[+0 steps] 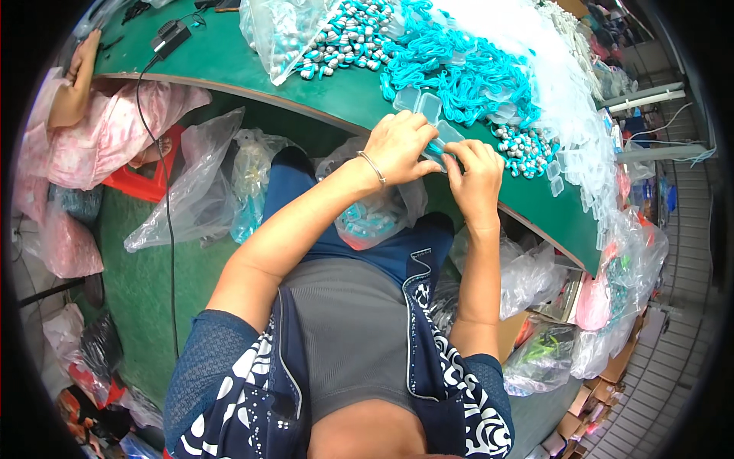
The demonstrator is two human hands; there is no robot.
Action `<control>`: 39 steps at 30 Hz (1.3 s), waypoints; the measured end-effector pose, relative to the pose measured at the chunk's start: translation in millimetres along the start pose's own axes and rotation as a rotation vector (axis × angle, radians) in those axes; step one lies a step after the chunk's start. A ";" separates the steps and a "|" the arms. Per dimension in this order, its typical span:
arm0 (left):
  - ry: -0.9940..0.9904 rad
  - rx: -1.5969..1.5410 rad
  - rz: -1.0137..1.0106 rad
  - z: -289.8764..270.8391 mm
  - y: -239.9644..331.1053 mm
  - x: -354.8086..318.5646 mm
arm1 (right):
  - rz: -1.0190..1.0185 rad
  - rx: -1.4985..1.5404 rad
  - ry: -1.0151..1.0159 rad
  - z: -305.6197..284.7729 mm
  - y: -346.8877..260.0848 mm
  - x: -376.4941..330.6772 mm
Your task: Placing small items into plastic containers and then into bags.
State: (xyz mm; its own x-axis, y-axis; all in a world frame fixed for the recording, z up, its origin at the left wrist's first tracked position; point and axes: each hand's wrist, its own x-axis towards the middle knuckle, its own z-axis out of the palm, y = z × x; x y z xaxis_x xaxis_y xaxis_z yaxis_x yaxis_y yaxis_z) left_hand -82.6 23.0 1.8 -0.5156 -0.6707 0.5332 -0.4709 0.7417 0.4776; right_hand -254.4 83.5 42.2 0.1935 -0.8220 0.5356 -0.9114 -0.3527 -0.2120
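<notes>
Both hands meet at the near edge of the green table. My left hand (399, 145), with a bracelet at its wrist, is closed with its fingers over a small clear plastic case (451, 133). My right hand (475, 172) pinches the near side of the same case. Something turquoise, likely cord, shows between the hands, but the fingers hide most of it. Just beyond my left hand lie other clear cases (428, 107) with their lids up. A pile of turquoise cords (459, 73) spreads behind them. Small grey-and-turquoise plugs (524, 150) lie to the right of my right hand.
More plugs (348, 38) lie beside a clear bag (283, 34) at the far left. Heaped clear cases (569, 92) cover the table's right side. A bag of filled cases (375, 218) hangs below the edge. Another person's arm (73, 96) rests at the left, near a black cable (139, 99).
</notes>
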 end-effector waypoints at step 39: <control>0.143 0.053 -0.233 -42.4 -73.0 8.6 | 0.350 -0.378 0.071 -25.4 67.9 -31.2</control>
State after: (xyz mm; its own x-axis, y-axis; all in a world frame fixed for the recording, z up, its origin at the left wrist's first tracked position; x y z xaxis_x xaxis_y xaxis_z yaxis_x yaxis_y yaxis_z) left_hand -22.3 -36.7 1.1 -0.2845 -0.8131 0.5079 -0.6035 0.5636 0.5641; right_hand -331.5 96.5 31.8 -0.1599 -0.8247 0.5425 -0.9871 0.1349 -0.0859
